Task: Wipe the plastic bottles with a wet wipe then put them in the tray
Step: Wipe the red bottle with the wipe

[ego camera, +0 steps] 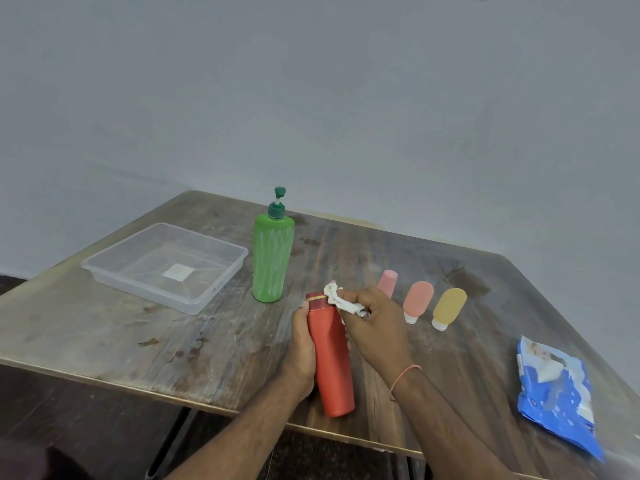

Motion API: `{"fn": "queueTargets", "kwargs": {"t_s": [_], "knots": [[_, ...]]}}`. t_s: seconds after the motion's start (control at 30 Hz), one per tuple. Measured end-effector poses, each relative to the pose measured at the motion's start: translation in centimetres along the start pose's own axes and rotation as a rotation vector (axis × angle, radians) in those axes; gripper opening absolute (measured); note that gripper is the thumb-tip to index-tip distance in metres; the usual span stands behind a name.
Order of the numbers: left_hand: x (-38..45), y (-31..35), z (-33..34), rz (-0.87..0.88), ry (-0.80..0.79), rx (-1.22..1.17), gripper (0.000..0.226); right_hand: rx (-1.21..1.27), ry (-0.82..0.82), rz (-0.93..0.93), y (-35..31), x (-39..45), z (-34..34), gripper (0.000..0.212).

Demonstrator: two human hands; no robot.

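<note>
The left hand (300, 355) grips the tall red plastic bottle (330, 355) above the desk's (138, 334) near edge; the right hand (375, 323) pinches the crumpled white wet wipe (341, 301) against its cap end. Best to rotate the bottle, wiping downward.

left hand (302, 351): fingers curled, gripping | right hand (377, 323): fingers pinched closed | forearms converging over the near edge

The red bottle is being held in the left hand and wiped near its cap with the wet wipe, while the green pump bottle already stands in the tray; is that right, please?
Not quite. In the head view the green pump bottle stands on the table beside the tray, not in it. The rest holds: the left hand holds the red bottle and the right hand wipes near its cap with the wet wipe.
</note>
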State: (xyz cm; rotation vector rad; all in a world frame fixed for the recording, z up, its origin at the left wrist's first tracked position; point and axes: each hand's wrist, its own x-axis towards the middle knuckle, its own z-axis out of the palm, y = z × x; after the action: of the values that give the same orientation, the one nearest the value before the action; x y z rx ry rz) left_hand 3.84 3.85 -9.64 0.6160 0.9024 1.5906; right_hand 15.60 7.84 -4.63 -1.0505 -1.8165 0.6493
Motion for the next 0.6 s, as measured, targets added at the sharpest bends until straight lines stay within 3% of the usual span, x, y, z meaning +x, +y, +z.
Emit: {"fn": "queueTargets", "kwargs": {"t_s": [0.17,0.3,0.6], "knots": [[0.0,-0.2,-0.1,0.03,-0.038,0.069,0.065,-0.012,-0.005,-0.069,0.8,-1.2,-0.8,0.032],[0.2,-0.2,-0.1,0.068,-0.11,0.112,0.071,-0.074,0.01,-0.097,1.2,-2.7,-1.2,0.03],[0.6,-0.2,-0.2,0.052,-0.147,0.056,0.078,-0.245,-0.073,-0.19,4.2,-11.6,-2.6,0.047]]}}
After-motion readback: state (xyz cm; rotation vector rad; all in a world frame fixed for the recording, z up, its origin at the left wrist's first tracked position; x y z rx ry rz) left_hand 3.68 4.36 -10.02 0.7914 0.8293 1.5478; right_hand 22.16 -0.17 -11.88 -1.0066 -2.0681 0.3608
